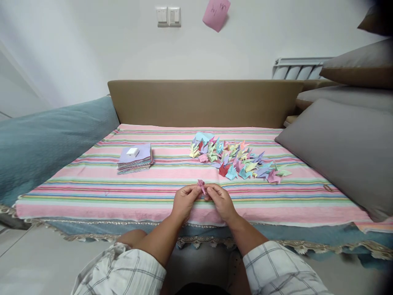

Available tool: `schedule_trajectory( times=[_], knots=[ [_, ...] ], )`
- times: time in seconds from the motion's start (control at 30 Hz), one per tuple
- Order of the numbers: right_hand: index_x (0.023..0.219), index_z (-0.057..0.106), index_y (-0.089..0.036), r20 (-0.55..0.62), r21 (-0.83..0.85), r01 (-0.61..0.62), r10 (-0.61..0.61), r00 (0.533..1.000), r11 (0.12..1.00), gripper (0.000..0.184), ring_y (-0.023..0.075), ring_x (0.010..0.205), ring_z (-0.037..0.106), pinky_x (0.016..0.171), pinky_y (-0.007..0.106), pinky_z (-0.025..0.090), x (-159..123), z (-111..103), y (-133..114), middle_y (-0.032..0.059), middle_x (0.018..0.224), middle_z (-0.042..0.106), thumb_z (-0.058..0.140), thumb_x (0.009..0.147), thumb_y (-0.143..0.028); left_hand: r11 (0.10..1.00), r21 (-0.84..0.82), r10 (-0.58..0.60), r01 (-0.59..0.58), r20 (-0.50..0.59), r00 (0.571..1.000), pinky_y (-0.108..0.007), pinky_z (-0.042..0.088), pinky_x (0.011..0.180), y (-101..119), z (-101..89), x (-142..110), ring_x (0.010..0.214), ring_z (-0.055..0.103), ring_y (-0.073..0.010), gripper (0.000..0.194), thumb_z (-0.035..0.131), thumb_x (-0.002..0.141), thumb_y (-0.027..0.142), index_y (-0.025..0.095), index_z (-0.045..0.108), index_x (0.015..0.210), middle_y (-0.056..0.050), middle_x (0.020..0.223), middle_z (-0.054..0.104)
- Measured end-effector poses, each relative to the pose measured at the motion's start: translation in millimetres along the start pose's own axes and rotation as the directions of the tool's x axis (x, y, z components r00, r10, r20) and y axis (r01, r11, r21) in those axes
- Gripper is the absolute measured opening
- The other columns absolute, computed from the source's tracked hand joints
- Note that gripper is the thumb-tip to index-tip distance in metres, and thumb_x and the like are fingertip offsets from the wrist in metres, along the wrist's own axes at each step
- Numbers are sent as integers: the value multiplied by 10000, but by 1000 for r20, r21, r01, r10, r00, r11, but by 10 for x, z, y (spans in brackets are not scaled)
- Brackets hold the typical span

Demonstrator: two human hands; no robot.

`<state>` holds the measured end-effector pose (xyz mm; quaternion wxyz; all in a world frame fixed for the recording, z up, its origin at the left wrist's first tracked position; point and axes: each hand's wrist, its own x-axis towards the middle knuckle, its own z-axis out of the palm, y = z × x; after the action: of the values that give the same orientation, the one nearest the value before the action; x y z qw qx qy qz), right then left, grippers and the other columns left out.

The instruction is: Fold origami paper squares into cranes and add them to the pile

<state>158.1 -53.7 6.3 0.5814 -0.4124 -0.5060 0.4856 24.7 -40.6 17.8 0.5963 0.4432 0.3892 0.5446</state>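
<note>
A small folded pink paper crane [201,186] is pinched between both hands, above the front part of the striped cloth. My left hand [186,200] grips its left side with thumb and fingers closed. From the other side, my right hand [219,199] holds it with thumb and fingertips pressed together. Beyond the hands, to the right, lies a loose heap of folded paper cranes [238,159] in many colours. Off to the left is a stack of square coloured paper [135,162] with a small white block [132,152] on top.
The striped cloth [92,192] covers a sofa seat with a brown backrest [199,102]. Grey cushions [344,143] pile up on the right, and a blue-covered armrest [52,139] bounds the left. A small brown ring-like item [328,187] lies near the cushion.
</note>
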Motion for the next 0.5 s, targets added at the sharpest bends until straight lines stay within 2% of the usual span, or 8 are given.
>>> schedule_trajectory(
  times=[0.13, 0.3, 0.4, 0.5],
  knots=[
    [782, 597, -186, 0, 0, 13, -13, 1000, 1000, 305, 126, 575, 514, 578, 266, 455, 6, -6, 23, -13, 644, 552, 605, 730, -487, 972, 209, 99, -104, 36, 994, -232, 429, 612, -3, -20, -4, 607, 540, -121, 308, 641, 699, 441, 154, 659, 587, 2, 598, 606],
    [767, 535, -195, 13, 22, 41, -42, 999, 999, 294, 116, 596, 501, 593, 249, 435, 20, 2, 59, -29, 646, 527, 639, 716, -466, 815, 515, 273, -264, 60, 960, -224, 386, 583, 11, -37, -9, 577, 494, -114, 340, 587, 742, 392, 164, 569, 490, 14, 542, 509],
    [774, 525, -197, 20, 59, 32, -33, 999, 998, 310, 118, 606, 503, 611, 254, 448, 20, 12, 50, -24, 665, 535, 627, 720, -485, 762, 573, 317, -300, 74, 946, -230, 386, 590, 33, -31, -19, 594, 505, -127, 311, 580, 744, 362, 177, 582, 493, 8, 549, 521],
    [751, 526, -199, 9, 105, -3, 2, 1000, 994, 316, 125, 608, 507, 605, 260, 465, 17, 22, 32, -20, 654, 527, 577, 752, -511, 771, 561, 327, -303, 60, 943, -242, 398, 616, 52, -19, -27, 633, 539, -148, 271, 593, 731, 336, 195, 613, 500, -7, 586, 575]
  ],
)
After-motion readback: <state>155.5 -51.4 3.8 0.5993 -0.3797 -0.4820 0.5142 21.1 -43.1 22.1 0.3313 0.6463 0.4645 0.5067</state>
